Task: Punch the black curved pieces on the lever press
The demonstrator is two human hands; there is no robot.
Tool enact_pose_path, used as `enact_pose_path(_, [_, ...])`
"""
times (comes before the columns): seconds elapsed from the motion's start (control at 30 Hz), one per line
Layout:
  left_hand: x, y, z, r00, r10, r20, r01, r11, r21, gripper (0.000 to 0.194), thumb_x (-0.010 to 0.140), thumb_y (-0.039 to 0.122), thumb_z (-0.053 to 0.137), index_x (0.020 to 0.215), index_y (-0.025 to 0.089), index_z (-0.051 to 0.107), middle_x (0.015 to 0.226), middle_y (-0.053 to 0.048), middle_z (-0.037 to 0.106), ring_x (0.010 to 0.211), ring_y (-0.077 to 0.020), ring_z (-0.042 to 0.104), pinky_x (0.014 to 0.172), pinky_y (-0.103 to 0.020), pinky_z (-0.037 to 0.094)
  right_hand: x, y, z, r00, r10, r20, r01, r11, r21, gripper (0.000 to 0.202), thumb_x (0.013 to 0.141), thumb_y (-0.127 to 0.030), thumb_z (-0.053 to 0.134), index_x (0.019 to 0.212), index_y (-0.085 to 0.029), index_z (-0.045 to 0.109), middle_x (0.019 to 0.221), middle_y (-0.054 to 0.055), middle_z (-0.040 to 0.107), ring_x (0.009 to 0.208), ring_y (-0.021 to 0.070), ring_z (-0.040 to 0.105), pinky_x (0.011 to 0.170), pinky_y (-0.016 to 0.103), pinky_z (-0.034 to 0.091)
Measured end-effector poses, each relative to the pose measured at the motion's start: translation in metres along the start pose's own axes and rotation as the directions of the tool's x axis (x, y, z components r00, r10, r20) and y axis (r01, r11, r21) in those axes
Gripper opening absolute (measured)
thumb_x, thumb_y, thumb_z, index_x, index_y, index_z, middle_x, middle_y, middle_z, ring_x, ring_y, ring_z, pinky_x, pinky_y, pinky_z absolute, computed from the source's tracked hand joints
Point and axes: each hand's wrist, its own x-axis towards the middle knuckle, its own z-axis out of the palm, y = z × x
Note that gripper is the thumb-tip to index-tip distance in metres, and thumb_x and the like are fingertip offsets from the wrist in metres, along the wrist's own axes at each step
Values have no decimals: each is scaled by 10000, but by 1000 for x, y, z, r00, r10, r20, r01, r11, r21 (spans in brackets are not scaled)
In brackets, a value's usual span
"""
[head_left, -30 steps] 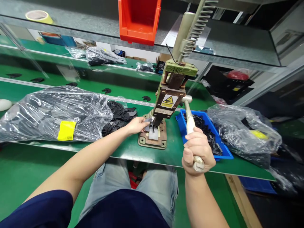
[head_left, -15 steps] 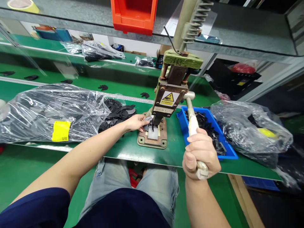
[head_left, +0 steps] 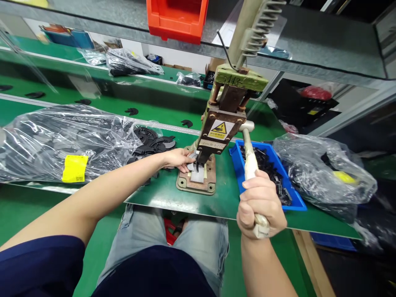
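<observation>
My left hand (head_left: 179, 159) pinches a dark curved plastic part (head_left: 193, 158) at the foot of a hand press (head_left: 218, 128). The part lies under the ram, over the metal base plate (head_left: 197, 176); its far side is hidden by the ram. My right hand (head_left: 262, 203) is wrapped round the press's lever handle (head_left: 251, 161), which slants down toward me on the right. Beside my left wrist lies a pile of black curved parts (head_left: 151, 142), spilling from a clear plastic bag (head_left: 71, 138) with a yellow label.
A blue bin (head_left: 297, 197) of small black pieces stands right of the press, with another plastic bag (head_left: 328, 169) beyond it. Several curved parts (head_left: 132, 111) lie spaced along the green strip behind. An orange bin (head_left: 177, 20) sits on the overhead shelf (head_left: 93, 17).
The view has shifted slightly. My left hand still holds the curved part under the ram, and my right hand stays on the lever, which looks little changed.
</observation>
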Motion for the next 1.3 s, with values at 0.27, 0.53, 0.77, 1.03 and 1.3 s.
enact_pose_path(0.27, [-6, -7, -11, 992, 119, 35, -118, 993, -14, 417, 833, 445, 875, 916, 137, 607, 753, -22, 702, 605, -158, 754, 600, -257, 663, 0, -1, 2, 1000, 21, -22, -21, 1000, 20, 187, 864, -241, 688, 704, -234, 591, 682, -36, 641, 773, 202, 687, 1016, 633, 572])
enact_pose_path(0.53, [-4, -10, -3, 993, 107, -53, -106, 994, 11, 373, 861, 411, 858, 895, 147, 597, 696, 0, 691, 542, -133, 722, 533, -205, 621, 0, -3, 2, 999, 39, -11, -39, 999, 10, 185, 860, -228, 691, 708, -242, 587, 689, -42, 641, 774, 203, 683, 1004, 629, 573])
enact_pose_path(0.77, [-4, 5, -1, 988, -143, -63, 143, 990, -8, 262, 909, 329, 811, 973, 151, 630, 642, -52, 720, 565, -180, 751, 547, -214, 617, 1, -2, 6, 998, 24, -53, -23, 1000, 18, 223, 869, -211, 685, 688, -226, 556, 676, -44, 625, 748, 189, 664, 993, 612, 553])
enact_pose_path(1.03, [-16, 3, 14, 987, -102, -126, 92, 992, -86, 313, 911, 376, 805, 1027, 144, 631, 646, -40, 717, 551, -171, 742, 561, -219, 616, 50, -6, 16, 986, -19, -163, 34, 995, 90, 189, 886, -359, 730, 794, -247, 609, 708, -19, 573, 747, 200, 653, 937, 567, 581])
enact_pose_path(1.3, [-73, -2, 18, 978, 168, -126, -182, 978, -103, 477, 833, 545, 845, 890, 163, 566, 726, -50, 746, 589, -157, 738, 542, -230, 610, 96, 12, 6, 986, 116, -122, -107, 991, 77, 560, 927, -359, 706, 1428, -190, 523, 1379, 150, 585, 1354, 298, 604, 1189, 536, 463])
